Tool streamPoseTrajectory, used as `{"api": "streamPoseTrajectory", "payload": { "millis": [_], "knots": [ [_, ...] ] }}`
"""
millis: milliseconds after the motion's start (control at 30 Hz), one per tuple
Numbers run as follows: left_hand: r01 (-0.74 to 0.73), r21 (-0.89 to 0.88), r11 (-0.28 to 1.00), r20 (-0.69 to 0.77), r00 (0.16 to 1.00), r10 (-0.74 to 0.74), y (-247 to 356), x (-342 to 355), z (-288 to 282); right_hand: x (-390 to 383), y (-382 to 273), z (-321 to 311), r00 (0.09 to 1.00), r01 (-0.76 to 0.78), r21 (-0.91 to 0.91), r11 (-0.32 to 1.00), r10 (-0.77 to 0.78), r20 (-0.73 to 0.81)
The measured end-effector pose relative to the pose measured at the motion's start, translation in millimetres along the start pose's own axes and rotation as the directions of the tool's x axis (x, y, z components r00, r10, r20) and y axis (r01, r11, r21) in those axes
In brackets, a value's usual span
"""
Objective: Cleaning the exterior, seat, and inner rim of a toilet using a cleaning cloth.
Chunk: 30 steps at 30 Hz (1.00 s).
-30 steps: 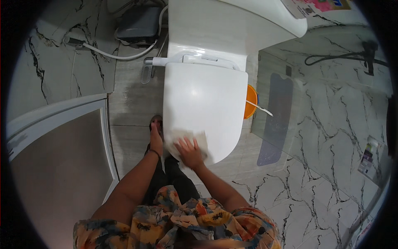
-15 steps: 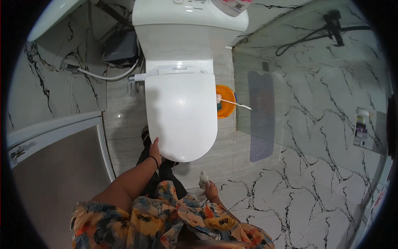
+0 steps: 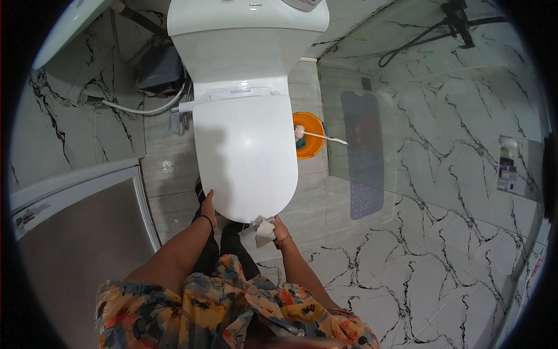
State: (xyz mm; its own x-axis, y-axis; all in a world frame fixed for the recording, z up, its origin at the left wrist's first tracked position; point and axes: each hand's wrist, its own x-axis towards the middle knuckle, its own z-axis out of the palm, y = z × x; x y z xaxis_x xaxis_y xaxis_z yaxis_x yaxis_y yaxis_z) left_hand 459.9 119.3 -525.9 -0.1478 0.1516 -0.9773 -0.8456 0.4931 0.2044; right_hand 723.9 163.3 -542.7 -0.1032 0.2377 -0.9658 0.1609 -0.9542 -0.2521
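Observation:
The white toilet lid (image 3: 247, 157) is down in front of me. At its front left edge my left hand (image 3: 208, 208) grips the rim; some of its fingers are hidden beneath. My right hand (image 3: 280, 230) is closed on a crumpled off-white cloth (image 3: 265, 232). That cloth hangs at the lid's rounded front edge, its upper part meeting the rim. To the right of the toilet stands an orange bucket (image 3: 314, 129), with a white-handled brush (image 3: 331, 139) leaning in it and something green beside the brush head.
The toilet tank (image 3: 244, 52) rises behind the lid, a bottle partly visible on top. A grey bin (image 3: 160, 70) and a white hose (image 3: 142, 110) are at the left. Glass separates off a grey bath mat (image 3: 365, 157) on the right. A door (image 3: 87, 232) stands lower left.
My right hand has brought the cloth up and left to the lid's front edge. My left hand stays at the lid's left edge. The view has shifted slightly.

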Motion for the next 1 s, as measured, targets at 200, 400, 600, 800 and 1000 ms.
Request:
{"api": "streamPoseTrajectory", "payload": {
  "millis": [200,400,600,800,1000],
  "knots": [
    [-0.032,0.182,0.983,0.023,0.999,0.029,1.5,2.7,-33.7,-31.2,-4.2,9.6,0.997,-0.041,0.426,0.904,0.007,0.081],
    [-0.111,0.09,0.99,0.283,0.956,0.082,53.4,-91.0,-28.2,-96.8,-38.4,-10.5,0.946,0.084,0.418,0.904,-0.204,0.251],
    [-0.193,-0.289,0.938,0.499,0.805,0.32,134.4,-137.3,-9.8,-131.1,-77.2,-9.0,0.872,0.186,0.473,0.861,-0.366,0.324],
    [-0.217,-0.628,0.748,0.445,0.688,0.573,234.0,-144.1,35.7,-115.0,-54.5,-6.8,0.912,0.304,0.392,0.868,-0.384,0.143],
    [-0.154,-0.778,0.609,0.353,0.695,0.626,313.1,-127.9,82.6,-102.0,-46.2,-15.3,0.912,0.378,0.357,0.854,-0.41,0.016]
  ]
}}
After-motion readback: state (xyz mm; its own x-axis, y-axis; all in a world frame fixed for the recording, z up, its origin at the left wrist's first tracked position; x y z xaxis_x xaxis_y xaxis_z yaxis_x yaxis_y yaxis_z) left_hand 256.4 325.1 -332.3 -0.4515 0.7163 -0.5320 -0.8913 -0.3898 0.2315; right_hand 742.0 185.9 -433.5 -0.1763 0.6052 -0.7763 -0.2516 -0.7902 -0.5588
